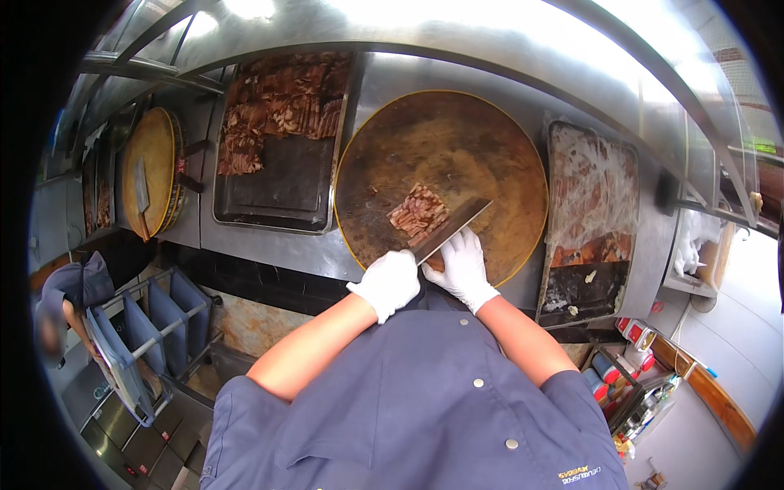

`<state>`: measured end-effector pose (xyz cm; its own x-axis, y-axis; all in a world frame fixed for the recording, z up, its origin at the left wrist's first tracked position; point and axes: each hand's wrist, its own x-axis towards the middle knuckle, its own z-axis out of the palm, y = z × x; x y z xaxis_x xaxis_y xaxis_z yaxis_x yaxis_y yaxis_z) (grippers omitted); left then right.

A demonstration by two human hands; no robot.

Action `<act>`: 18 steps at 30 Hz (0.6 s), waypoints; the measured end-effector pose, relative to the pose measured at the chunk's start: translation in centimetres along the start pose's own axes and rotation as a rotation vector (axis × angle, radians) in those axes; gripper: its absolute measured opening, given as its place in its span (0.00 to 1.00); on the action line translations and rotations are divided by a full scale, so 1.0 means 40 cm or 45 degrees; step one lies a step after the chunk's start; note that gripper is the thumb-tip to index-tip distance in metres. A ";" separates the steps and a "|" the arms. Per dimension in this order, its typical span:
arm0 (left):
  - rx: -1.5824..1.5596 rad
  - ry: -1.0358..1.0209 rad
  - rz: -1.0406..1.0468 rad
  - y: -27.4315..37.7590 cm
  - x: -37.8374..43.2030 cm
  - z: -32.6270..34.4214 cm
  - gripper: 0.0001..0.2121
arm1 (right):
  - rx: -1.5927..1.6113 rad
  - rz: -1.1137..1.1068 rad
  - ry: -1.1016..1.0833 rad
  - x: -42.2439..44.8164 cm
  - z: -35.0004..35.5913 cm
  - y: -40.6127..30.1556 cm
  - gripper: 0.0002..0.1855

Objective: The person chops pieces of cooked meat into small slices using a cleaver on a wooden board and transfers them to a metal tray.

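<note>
A large round wooden chopping block (502,141) with a yellow rim stands before me. My left hand (389,283), in a white glove, grips a cleaver (456,228) near the heel of its blade; the glove hides the handle. The blade slants up to the right across the block. Against its far side lies a small pile of sliced meat (419,211). My right hand (459,266), also gloved in white, is on the near side, fingertips by the blade. Under it, a brown piece of meat (436,262) shows partly, held on the block.
Left of the block is a dark metal tray (275,196) with rows of sliced meat (288,104). A film-covered tray (588,294) lies right. Farther left, another block (153,184) bears a second cleaver (141,184). A person (79,288) is beside a trolley (150,331).
</note>
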<state>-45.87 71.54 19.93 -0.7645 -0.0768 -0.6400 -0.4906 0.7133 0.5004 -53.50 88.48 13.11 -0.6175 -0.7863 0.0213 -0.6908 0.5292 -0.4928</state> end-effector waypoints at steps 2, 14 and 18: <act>0.017 -0.027 0.003 0.006 0.062 0.007 0.10 | 0.008 -0.005 0.002 0.003 0.003 -0.001 0.35; -0.013 0.219 0.170 -0.008 -0.019 0.003 0.08 | -0.040 -0.055 0.099 -0.008 -0.005 0.007 0.33; -0.009 0.165 0.160 -0.028 -0.094 -0.005 0.08 | -0.069 -0.028 0.113 -0.012 -0.004 0.007 0.31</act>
<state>-42.52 70.92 21.90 -0.8674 -0.0771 -0.4917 -0.3903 0.7182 0.5760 -53.46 89.07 13.10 -0.6310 -0.7680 0.1095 -0.7226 0.5304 -0.4434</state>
